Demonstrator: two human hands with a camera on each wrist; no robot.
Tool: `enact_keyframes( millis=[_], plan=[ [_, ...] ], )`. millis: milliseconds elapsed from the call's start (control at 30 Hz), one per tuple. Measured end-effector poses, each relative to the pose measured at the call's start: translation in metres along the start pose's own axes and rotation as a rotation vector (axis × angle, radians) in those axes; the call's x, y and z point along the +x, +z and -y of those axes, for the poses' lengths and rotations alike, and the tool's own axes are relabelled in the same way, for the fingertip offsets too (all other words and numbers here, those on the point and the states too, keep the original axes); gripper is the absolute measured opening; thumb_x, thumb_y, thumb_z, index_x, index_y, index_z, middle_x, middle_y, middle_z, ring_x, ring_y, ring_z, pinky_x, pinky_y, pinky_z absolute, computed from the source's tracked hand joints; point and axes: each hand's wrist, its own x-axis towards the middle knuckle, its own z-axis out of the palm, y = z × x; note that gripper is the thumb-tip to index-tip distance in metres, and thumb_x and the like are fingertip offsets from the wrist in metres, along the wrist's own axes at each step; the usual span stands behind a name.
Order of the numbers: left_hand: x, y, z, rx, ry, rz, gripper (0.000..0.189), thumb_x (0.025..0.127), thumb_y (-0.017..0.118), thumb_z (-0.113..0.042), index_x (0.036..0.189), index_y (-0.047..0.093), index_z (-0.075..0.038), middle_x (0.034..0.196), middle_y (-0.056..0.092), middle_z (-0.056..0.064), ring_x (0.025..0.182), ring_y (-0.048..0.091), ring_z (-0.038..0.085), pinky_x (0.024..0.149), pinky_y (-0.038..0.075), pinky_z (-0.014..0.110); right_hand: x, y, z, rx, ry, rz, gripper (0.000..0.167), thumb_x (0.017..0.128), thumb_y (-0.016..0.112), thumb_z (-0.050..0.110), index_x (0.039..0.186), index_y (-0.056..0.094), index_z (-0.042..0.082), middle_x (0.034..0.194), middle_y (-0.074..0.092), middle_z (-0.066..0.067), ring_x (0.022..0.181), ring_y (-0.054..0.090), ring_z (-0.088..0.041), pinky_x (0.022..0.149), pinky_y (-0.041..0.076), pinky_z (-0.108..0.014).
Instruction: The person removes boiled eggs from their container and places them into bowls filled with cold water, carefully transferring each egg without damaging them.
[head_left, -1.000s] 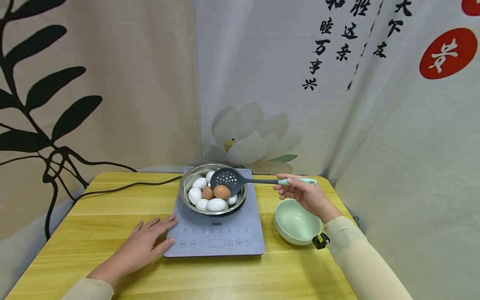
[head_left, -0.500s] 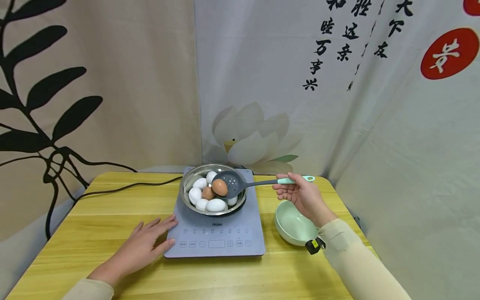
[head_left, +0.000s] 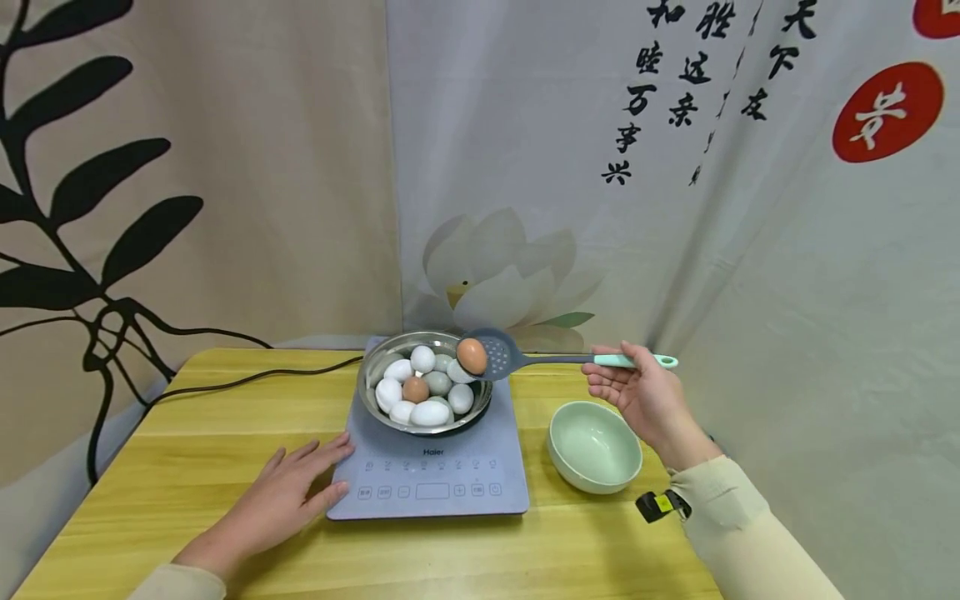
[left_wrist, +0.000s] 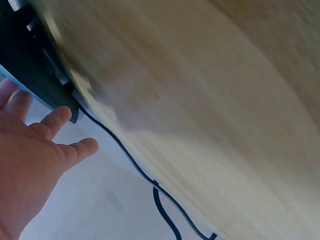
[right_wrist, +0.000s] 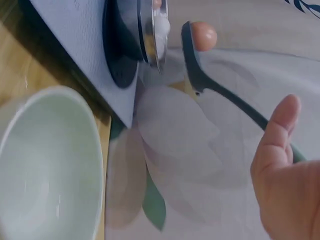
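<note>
In the head view my right hand [head_left: 648,400] grips the mint handle of a grey slotted skimmer [head_left: 506,357]. A brown egg [head_left: 472,356] lies on the skimmer's perforated head, raised over the right rim of a steel pot [head_left: 367,398]. Inside the pot sit several white and greenish eggs and another brown egg [head_left: 416,389]. The right wrist view shows the skimmer [right_wrist: 195,65] from the side, with its egg [right_wrist: 204,36] apart from the pot. My left hand [head_left: 281,500] has its fingers extended and touches the left edge of the induction cooker [head_left: 480,467] under the pot.
A pale green bowl [head_left: 595,450] stands on the wooden table [head_left: 420,558], right of the cooker and below my right hand. A black cord [head_left: 255,381] runs from the cooker leftward off the table. Printed curtains [head_left: 525,125] hang behind.
The skimmer has scooped up the brown egg and lifted it from among the others. My right hand has moved right with it, uncovering the bowl. The left hand stays at the cooker's edge.
</note>
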Motion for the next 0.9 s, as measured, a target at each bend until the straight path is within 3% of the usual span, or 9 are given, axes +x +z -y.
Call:
enact_keyframes(
  millis=[200,467,633,900],
  plan=[
    [0.0,0.0,0.0,0.004,0.002,0.0,0.056,0.105,0.063,-0.054,0.154,0.06,-0.026,0.167,0.05,-0.002,0.146,0.052,0.051,0.115,0.028,0.084,-0.041,-0.045,0.013,0.041,-0.023,-0.035,0.043,0.117,0.042,0.032,0.116,0.078,0.008,0.104,0.083,-0.014,0.093,0.081,-0.021,0.085,0.067,-0.032],
    [-0.002,-0.003,-0.003,0.0,0.005,0.004,0.056,0.105,0.064,-0.053,0.153,0.06,-0.025,0.166,0.051,0.0,0.145,0.052,0.051,0.114,0.029,0.084,-0.092,-0.103,0.011,0.103,-0.049,-0.099,0.044,0.117,0.042,0.031,0.115,0.08,0.009,0.105,0.082,-0.017,0.101,0.081,-0.023,0.086,0.068,-0.035],
    [-0.002,-0.002,-0.001,0.0,0.005,0.004,0.056,0.105,0.064,-0.052,0.153,0.06,-0.025,0.166,0.051,0.0,0.145,0.052,0.052,0.114,0.029,0.084,-0.111,-0.12,0.002,0.119,-0.028,-0.126,0.045,0.118,0.042,0.03,0.115,0.081,0.009,0.107,0.082,-0.017,0.103,0.082,-0.024,0.087,0.068,-0.036],
    [0.0,0.0,-0.001,-0.006,0.013,0.0,0.055,0.105,0.064,-0.052,0.153,0.06,-0.025,0.166,0.051,0.0,0.145,0.053,0.051,0.113,0.029,0.085,-0.121,-0.123,-0.015,-0.015,-0.032,-0.148,0.044,0.118,0.04,0.031,0.113,0.081,0.015,0.106,0.083,-0.012,0.099,0.082,-0.019,0.086,0.068,-0.033]
  ],
)
